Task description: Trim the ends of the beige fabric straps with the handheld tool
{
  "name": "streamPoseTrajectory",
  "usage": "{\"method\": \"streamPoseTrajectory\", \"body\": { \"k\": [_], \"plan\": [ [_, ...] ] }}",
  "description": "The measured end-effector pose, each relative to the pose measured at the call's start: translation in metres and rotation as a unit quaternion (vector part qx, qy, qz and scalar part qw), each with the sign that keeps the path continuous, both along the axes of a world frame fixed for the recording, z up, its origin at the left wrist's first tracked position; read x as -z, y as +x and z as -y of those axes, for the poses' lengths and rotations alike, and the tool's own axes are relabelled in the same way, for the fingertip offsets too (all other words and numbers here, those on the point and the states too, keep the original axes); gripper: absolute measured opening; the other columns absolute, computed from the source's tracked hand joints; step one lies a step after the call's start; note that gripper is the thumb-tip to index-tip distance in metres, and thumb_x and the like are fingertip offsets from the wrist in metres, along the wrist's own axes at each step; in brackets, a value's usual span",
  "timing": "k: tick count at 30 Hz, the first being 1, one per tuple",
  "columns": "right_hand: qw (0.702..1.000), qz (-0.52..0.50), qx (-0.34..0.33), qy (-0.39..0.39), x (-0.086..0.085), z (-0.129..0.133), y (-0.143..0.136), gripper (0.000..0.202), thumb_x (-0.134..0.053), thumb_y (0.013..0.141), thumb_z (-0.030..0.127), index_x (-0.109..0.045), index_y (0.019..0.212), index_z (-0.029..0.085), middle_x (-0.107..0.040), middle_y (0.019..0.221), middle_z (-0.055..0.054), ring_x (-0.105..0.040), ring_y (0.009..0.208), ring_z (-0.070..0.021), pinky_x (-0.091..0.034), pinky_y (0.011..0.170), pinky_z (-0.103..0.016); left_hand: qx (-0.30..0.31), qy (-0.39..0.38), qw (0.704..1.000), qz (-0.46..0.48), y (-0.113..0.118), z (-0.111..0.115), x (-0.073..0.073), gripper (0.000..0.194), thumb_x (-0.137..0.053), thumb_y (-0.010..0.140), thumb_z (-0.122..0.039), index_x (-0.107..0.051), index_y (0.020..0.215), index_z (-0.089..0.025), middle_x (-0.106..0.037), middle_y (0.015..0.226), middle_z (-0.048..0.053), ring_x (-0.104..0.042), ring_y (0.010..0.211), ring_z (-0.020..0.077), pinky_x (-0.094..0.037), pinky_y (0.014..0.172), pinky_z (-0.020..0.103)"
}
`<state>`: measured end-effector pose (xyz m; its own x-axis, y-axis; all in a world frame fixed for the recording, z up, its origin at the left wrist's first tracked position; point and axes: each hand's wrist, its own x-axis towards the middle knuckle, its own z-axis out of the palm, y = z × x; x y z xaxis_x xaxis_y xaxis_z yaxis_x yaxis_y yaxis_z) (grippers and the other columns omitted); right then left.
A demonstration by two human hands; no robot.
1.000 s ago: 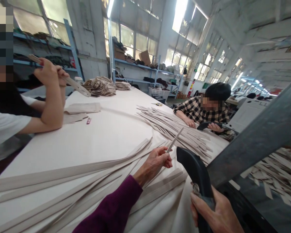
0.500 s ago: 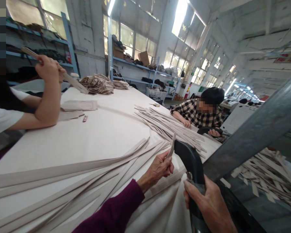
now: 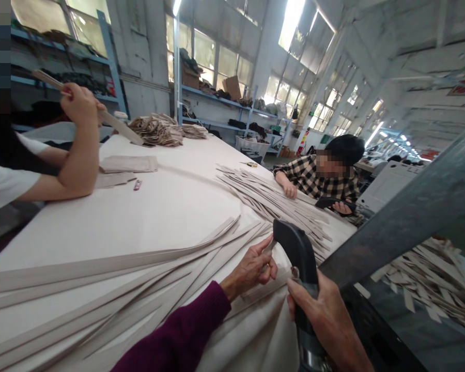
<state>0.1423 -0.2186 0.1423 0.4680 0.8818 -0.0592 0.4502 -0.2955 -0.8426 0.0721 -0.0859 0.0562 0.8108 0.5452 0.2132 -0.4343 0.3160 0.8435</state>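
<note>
My right hand (image 3: pixel 329 315) is wrapped around a black curved hand tool (image 3: pixel 300 253), which has a flattened head and a metal ring low on its handle. Pinched in my left hand (image 3: pixel 251 268) is the end of a beige fabric strip (image 3: pixel 270 247). That end meets the mouth of the tool's head; whether it goes inside I cannot tell. Long beige strips (image 3: pixel 139 281) fan over the white table (image 3: pixel 186 201) to the left of my hands. Pale cloth (image 3: pixel 251 341) hangs in folds under my left forearm.
A grey metal post (image 3: pixel 403 206) slants close by on the right, with a heap of strips (image 3: pixel 442 279) beyond it. Across the table, a person in a checked shirt (image 3: pixel 306 173) holds a similar black tool. At left another person's arm (image 3: pixel 79 155) rests on the table.
The black tool has moved slightly left and up, towards my left hand. The strip's end, which stood clear beside the tool's head, is now at its mouth and largely hidden.
</note>
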Motion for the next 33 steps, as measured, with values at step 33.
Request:
{"method": "streamPoseTrajectory", "body": {
  "k": [33],
  "plan": [
    [0.999,0.023,0.038,0.018,0.014,-0.007,0.019,0.02,-0.053,0.075,0.035,-0.046,0.065,0.018,-0.053,0.045,0.004,-0.049,0.041,-0.0117,-0.04,0.043,-0.021,0.011,0.06,0.993,-0.099,0.0,0.001,0.015,0.062,-0.046,0.082,-0.04,-0.029,0.136,-0.015,-0.05,0.049,-0.004,-0.031,0.033,0.0031,-0.021,0.036,0.015]
  ]
}}
